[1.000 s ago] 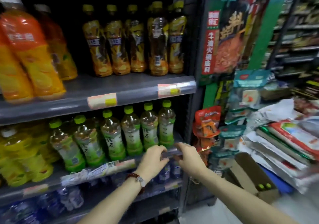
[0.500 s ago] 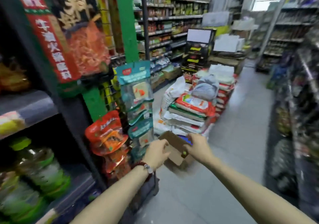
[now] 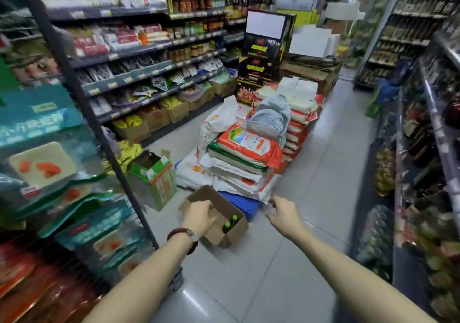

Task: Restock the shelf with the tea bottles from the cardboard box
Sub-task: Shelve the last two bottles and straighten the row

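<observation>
Both bare arms reach forward and down over the aisle. The left hand (image 3: 199,217), a dark red bead bracelet (image 3: 183,235) on its wrist, hangs over the open cardboard box (image 3: 219,233) with fingers curled loosely downward; it holds nothing, though from here I cannot tell whether the fingertips touch the box's inside. The right hand (image 3: 283,213) is off to the right of the box, spread and relaxed, fingers apart, gripping nothing.

The box is plain brown corrugated board, flaps up, sitting tilted on the pale glossy floor tiles (image 3: 286,260). Inside, near its right wall, stand two tea bottles (image 3: 230,223), upright and side by side, with round green caps and dark shoulders.

Just behind the box lies a blue plastic pallet (image 3: 245,204) carrying a slumped stack of rice sacks (image 3: 246,156), soft, flat and crinkled, in white, green and red-orange. To the left stands a green and white carton (image 3: 154,178) with torn flaps. Dark metal shelving (image 3: 139,51) runs down the left, packed with packets; teal hanging packs (image 3: 37,133) crowd the near left, blurred.
</observation>
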{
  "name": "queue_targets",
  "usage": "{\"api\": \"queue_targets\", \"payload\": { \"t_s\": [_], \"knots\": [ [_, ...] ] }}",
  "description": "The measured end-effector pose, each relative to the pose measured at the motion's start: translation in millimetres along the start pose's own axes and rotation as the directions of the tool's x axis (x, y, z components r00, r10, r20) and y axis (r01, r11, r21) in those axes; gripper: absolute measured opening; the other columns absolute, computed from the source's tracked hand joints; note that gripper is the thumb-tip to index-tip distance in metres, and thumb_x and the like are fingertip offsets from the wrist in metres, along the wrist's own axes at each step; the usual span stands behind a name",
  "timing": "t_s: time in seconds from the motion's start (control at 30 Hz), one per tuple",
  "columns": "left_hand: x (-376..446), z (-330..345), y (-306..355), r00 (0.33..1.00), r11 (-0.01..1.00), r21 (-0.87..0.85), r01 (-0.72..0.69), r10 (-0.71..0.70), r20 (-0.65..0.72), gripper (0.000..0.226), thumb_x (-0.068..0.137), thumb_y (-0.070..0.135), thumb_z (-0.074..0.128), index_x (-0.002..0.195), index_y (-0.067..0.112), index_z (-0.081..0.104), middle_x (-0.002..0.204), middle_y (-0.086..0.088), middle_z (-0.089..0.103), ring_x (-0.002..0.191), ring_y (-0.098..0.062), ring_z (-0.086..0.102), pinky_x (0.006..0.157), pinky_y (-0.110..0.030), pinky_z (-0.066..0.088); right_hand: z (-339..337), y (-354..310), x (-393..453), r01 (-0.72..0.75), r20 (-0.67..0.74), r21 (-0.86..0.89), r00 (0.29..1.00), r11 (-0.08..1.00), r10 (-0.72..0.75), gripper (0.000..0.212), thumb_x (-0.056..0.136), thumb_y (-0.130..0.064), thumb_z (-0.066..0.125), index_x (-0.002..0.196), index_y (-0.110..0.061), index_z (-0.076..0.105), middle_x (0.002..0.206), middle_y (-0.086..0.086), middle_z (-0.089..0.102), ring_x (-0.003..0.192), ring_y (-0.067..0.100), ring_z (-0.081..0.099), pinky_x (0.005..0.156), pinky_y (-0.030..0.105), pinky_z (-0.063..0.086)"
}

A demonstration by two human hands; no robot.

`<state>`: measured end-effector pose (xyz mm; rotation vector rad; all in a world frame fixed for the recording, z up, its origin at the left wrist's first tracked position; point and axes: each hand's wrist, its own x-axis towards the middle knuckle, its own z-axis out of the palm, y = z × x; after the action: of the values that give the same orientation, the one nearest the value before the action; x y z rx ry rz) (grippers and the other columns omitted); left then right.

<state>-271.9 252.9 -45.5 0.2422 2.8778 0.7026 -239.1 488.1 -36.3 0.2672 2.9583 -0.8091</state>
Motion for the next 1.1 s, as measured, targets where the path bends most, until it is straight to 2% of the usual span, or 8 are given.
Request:
{"api": "queue_targets", "payload": {
  "t_s": [0.13, 0.3, 0.4, 0.63, 0.8, 0.93, 1.03, 1.1],
  "knots": [
    [59.8, 15.3, 1.2, 0.999, 0.999, 0.000, 0.047, -0.047, 0.023, 0.034, 0.085, 0.026, 0.063, 0.115, 0.009, 0.059, 0.113, -0.010, 0.064, 0.109, -0.025, 0.057, 0.090, -0.031, 0.043, 5.2, 9.8, 66.8, -0.026, 0.065, -0.005, 0.998, 1.000, 0.027, 0.036, 0.084, -0.017, 0.061, 0.118, -0.008, 0.055, 0.120, 0.016, 0.062, 0.111, 0.032, 0.058, 0.090, 0.038, 0.050],
    [143.0, 38.5, -4.0, 0.997, 0.998, -0.003, 0.067, -0.067, 0.037, 0.028, 0.083, 0.025, 0.065, 0.105, 0.008, 0.062, 0.105, -0.011, 0.066, 0.100, -0.027, 0.060, 0.082, -0.031, 0.045, 24.6, 21.7, 151.4, -0.034, 0.093, 0.022, 0.995, 0.999, 0.032, 0.028, 0.085, -0.018, 0.062, 0.109, -0.006, 0.057, 0.111, 0.017, 0.064, 0.104, 0.033, 0.058, 0.087, 0.040, 0.051],
    [184.9, 58.8, -5.9, 0.993, 0.995, -0.010, 0.102, -0.102, 0.062, 0.030, 0.083, 0.026, 0.065, 0.108, 0.009, 0.062, 0.110, -0.010, 0.065, 0.105, -0.027, 0.060, 0.085, -0.033, 0.047, 44.4, 36.8, 197.4, -0.013, 0.120, 0.030, 0.993, 0.999, 0.010, 0.032, 0.082, -0.021, 0.066, 0.109, -0.006, 0.058, 0.107, 0.017, 0.065, 0.103, 0.035, 0.059, 0.089, 0.044, 0.050],
    [256.0, 126.9, -17.8, 0.951, 0.960, -0.037, 0.277, -0.269, 0.152, 0.038, 0.084, 0.029, 0.067, 0.117, 0.012, 0.060, 0.119, -0.007, 0.063, 0.109, -0.021, 0.059, 0.092, -0.030, 0.050, 96.3, 86.2, 285.0, -0.019, 0.273, 0.021, 0.962, 1.000, 0.012, 0.036, 0.085, -0.024, 0.065, 0.115, -0.005, 0.057, 0.109, 0.017, 0.065, 0.101, 0.031, 0.060, 0.082, 0.033, 0.046],
    [307.0, 216.5, -47.3, 0.921, 0.926, -0.109, 0.362, -0.337, 0.195, 0.038, 0.085, 0.028, 0.066, 0.118, 0.012, 0.058, 0.116, -0.007, 0.063, 0.105, -0.021, 0.060, 0.085, -0.027, 0.048, 175.0, 142.9, 345.5, -0.012, 0.364, 0.053, 0.931, 0.999, -0.008, 0.036, 0.086, -0.026, 0.066, 0.114, -0.005, 0.059, 0.111, 0.012, 0.065, 0.103, 0.027, 0.060, 0.086, 0.032, 0.045],
    [335.2, 304.2, -86.9, 0.902, 0.897, -0.168, 0.409, -0.369, 0.226, 0.037, 0.087, 0.027, 0.064, 0.120, 0.012, 0.058, 0.116, -0.008, 0.062, 0.104, -0.021, 0.059, 0.086, -0.028, 0.049, 259.1, 189.6, 382.4, 0.026, 0.408, 0.050, 0.912, 0.998, -0.044, 0.035, 0.084, -0.025, 0.065, 0.110, -0.003, 0.058, 0.096, 0.012, 0.063, 0.091, 0.027, 0.058, 0.072, 0.027, 0.039],
    [347.9, 370.1, -120.4, 0.899, 0.901, -0.144, 0.408, -0.369, 0.237, 0.032, 0.090, 0.020, 0.060, 0.120, 0.009, 0.058, 0.116, -0.011, 0.062, 0.107, -0.024, 0.058, 0.088, -0.029, 0.046, 326.6, 222.4, 400.2, 0.042, 0.426, 0.065, 0.903, 0.997, -0.065, 0.039, 0.085, -0.025, 0.066, 0.116, -0.004, 0.058, 0.106, 0.014, 0.066, 0.100, 0.029, 0.061, 0.080, 0.030, 0.045],
    [355.8, 410.7, -141.7, 0.898, 0.901, -0.136, 0.411, -0.375, 0.229, 0.029, 0.089, 0.015, 0.059, 0.117, 0.008, 0.058, 0.116, -0.013, 0.061, 0.108, -0.026, 0.057, 0.091, -0.032, 0.045, 368.9, 241.0, 409.1, 0.053, 0.435, 0.069, 0.897, 0.996, -0.078, 0.037, 0.085, -0.023, 0.066, 0.116, -0.005, 0.058, 0.106, 0.013, 0.066, 0.098, 0.027, 0.062, 0.080, 0.028, 0.044]
  ]
}}
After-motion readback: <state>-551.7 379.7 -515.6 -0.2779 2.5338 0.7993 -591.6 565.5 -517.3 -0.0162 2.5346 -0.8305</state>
